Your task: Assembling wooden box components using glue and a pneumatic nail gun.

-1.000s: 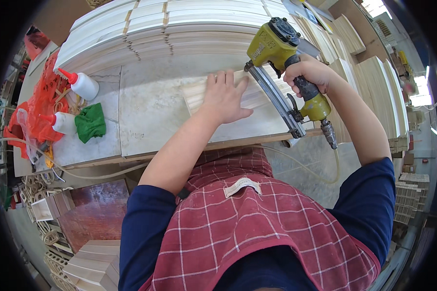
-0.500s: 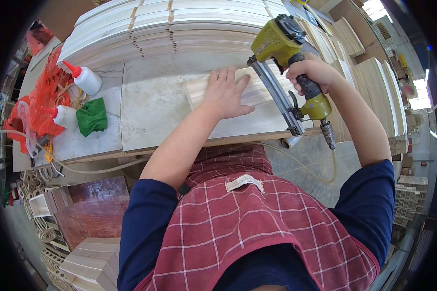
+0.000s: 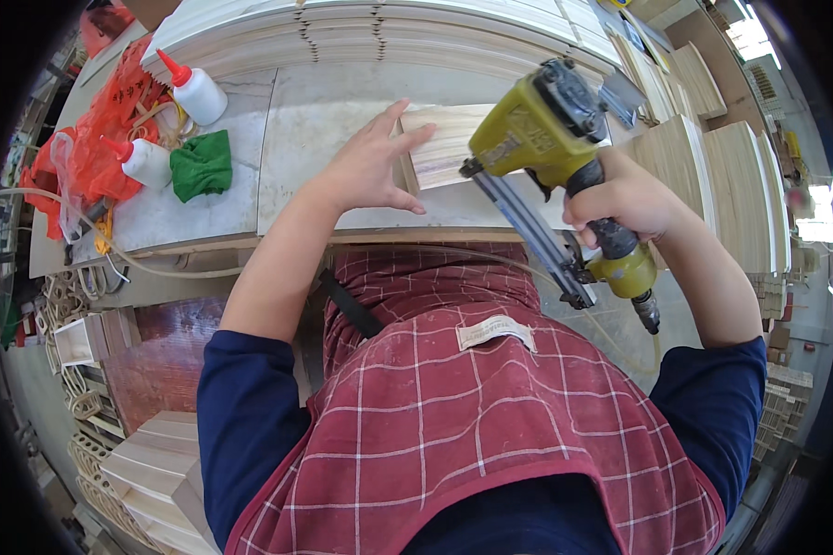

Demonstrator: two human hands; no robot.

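Note:
My right hand (image 3: 625,199) grips the black handle of a yellow-green pneumatic nail gun (image 3: 537,120), whose long magazine slants down toward me over the bench's front edge. A pale wooden board (image 3: 444,139) lies flat on the bench, its right part hidden behind the gun. At the board's left end my left hand (image 3: 375,162) is open, fingers spread, with its fingertips close to the edge; whether they touch the board I cannot tell.
Stacks of pale wooden strips (image 3: 342,42) line the back of the bench (image 3: 315,120), and more boards (image 3: 690,171) stand at the right. On the left are two white glue bottles (image 3: 199,97), a green cloth (image 3: 201,166) and red plastic bags (image 3: 102,148). An air hose (image 3: 180,273) runs along the front.
My left hand has lifted off the board's top and shifted left to its end. The nail gun in my right hand has come lower and nearer to me. The view has shifted a little.

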